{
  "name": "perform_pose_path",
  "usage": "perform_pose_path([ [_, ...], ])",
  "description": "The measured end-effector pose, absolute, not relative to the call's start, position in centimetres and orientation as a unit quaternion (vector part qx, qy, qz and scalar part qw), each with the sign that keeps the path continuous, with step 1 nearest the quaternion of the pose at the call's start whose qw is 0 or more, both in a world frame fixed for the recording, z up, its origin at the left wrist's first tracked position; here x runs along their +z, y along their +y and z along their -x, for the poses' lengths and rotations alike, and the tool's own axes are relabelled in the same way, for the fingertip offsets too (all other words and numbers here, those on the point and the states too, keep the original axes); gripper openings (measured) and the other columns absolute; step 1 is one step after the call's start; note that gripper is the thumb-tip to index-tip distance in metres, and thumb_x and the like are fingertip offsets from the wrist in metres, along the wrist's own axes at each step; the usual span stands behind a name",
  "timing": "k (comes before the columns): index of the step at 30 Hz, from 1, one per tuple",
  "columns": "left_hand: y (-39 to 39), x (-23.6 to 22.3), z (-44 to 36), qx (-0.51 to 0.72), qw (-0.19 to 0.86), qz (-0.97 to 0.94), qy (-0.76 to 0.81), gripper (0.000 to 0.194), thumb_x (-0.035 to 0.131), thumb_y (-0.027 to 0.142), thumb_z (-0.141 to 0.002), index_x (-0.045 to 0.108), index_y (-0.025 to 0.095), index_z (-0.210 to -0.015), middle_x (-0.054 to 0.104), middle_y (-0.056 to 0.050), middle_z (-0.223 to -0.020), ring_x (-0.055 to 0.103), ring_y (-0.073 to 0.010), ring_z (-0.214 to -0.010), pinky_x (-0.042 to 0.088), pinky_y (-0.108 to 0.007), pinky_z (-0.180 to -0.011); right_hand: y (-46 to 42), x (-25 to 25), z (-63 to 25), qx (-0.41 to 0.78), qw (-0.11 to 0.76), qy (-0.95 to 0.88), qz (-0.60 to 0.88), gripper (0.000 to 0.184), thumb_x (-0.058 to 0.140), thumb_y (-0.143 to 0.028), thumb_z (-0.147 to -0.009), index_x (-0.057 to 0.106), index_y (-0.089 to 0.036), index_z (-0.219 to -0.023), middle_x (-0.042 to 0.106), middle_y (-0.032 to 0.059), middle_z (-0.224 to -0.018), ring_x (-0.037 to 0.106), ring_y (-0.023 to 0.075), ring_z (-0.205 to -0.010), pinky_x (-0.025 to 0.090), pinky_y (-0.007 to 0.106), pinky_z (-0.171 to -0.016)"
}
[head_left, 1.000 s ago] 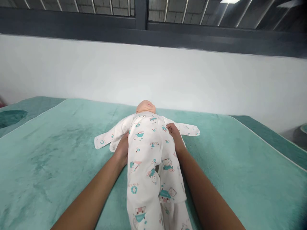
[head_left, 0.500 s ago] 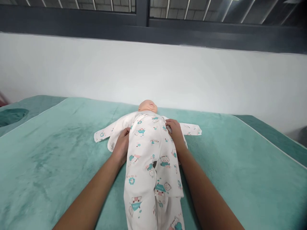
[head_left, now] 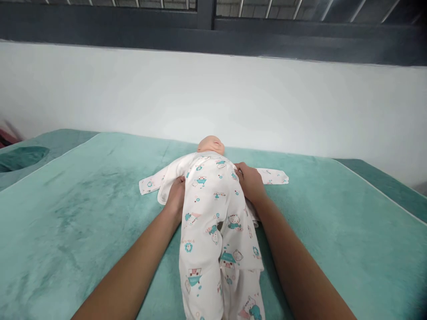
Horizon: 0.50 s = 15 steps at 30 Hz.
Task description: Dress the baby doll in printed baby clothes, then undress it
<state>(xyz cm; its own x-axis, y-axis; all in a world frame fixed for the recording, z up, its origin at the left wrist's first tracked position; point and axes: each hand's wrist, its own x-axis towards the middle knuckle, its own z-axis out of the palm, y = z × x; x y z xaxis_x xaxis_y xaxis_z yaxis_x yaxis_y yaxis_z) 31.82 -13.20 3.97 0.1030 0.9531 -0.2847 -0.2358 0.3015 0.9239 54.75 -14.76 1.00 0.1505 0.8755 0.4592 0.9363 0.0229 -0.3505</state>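
Note:
A baby doll (head_left: 211, 145) lies on its back, head toward the wall. It wears a white long-sleeved top (head_left: 176, 165) with its sleeves spread out. White printed baby trousers (head_left: 203, 213) reach high up its chest and run down toward me. My left hand (head_left: 176, 195) is closed at the trousers' left edge; its fingertips are partly hidden under the cloth. At the upper right edge, my right hand (head_left: 251, 180) has its fingers curled on the trousers, close to the right sleeve (head_left: 274, 176).
Beneath the doll spreads a green plush cover (head_left: 90, 213) with pale seam lines. A white wall (head_left: 213, 93) rises behind it, under a dark window frame (head_left: 150, 31) with metal bars. A dark green oval hollow (head_left: 23, 158) is at the far left.
The camera view has shifted slightly, so the doll appears farther right. My right fingers have moved a little over the trousers' upper edge. My left hand stays at the left edge.

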Motion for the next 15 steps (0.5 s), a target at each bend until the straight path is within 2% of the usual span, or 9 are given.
perform_pose_path([
  [3,-12.9,3.6,-31.9,0.447,0.657,-0.369,0.482,0.013,0.06,0.012,-0.066,0.05,0.017,-0.059,0.051,0.004,-0.05,0.042,-0.0093,-0.045,0.035,-0.023,-0.045,-14.5,0.8,-54.4,-0.056,0.302,-0.592,0.745,0.02,0.04,-0.033,-0.093,0.056,-0.023,-0.087,0.065,0.0047,-0.074,0.056,0.024,-0.07,0.029,0.029,-0.06],
  [5,-12.9,3.3,-31.9,0.445,0.664,-0.369,0.474,0.012,0.06,0.014,-0.067,0.05,0.017,-0.059,0.05,0.004,-0.05,0.041,-0.0091,-0.045,0.035,-0.023,-0.045,-14.3,0.5,-54.3,-0.051,0.32,-0.573,0.753,0.019,0.041,-0.033,-0.093,0.055,-0.024,-0.084,0.064,0.0034,-0.074,0.054,0.0229,-0.069,0.029,0.029,-0.06],
  [10,-12.8,2.9,-31.8,0.443,0.671,-0.384,0.454,0.009,0.065,0.019,-0.064,0.059,0.015,-0.069,0.058,0.001,-0.062,0.05,-0.0122,-0.054,0.042,-0.026,-0.053,-13.7,-0.4,-54.4,-0.046,0.389,-0.595,0.702,0.015,0.045,-0.032,-0.09,0.056,-0.023,-0.084,0.065,0.0047,-0.092,0.058,0.0229,-0.085,0.037,0.033,-0.077],
  [15,-12.1,2.4,-31.6,0.448,0.627,-0.43,0.47,0.006,0.062,0.021,-0.068,0.059,0.015,-0.07,0.059,-0.001,-0.066,0.05,-0.0141,-0.06,0.04,-0.026,-0.056,-13.9,-0.8,-54.3,-0.017,0.46,-0.583,0.67,0.016,0.048,-0.03,-0.086,0.058,-0.022,-0.096,0.066,0.0075,-0.105,0.058,0.0247,-0.099,0.041,0.039,-0.09],
])
